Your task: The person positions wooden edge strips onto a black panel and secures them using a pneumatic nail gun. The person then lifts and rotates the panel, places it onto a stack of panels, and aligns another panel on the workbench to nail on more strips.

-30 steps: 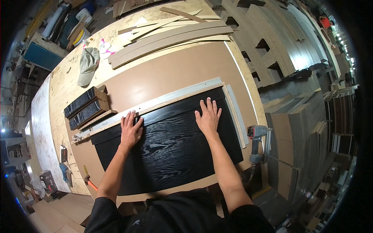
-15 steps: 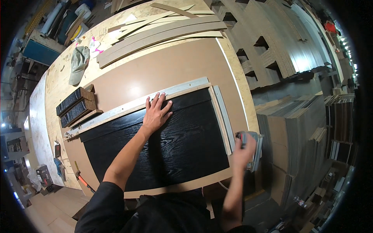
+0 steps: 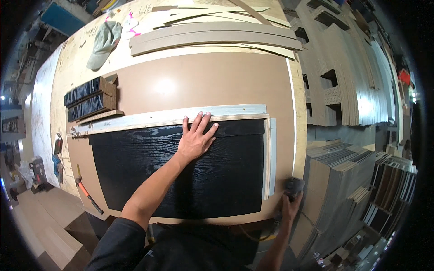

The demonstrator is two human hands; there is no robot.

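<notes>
The black wood-grain panel (image 3: 181, 174) lay flat on the brown board (image 3: 199, 86) covering the table, its far edge butted against a pale wooden batten (image 3: 149, 118). It looked stiff, broad and fairly heavy, best gripped at opposite long edges. The left hand (image 3: 195, 141) pressed it, fingers (image 3: 200, 122) spread apart; the right hand (image 3: 290, 207) clasped a grey power tool (image 3: 294, 186) at the table's corner.
</notes>
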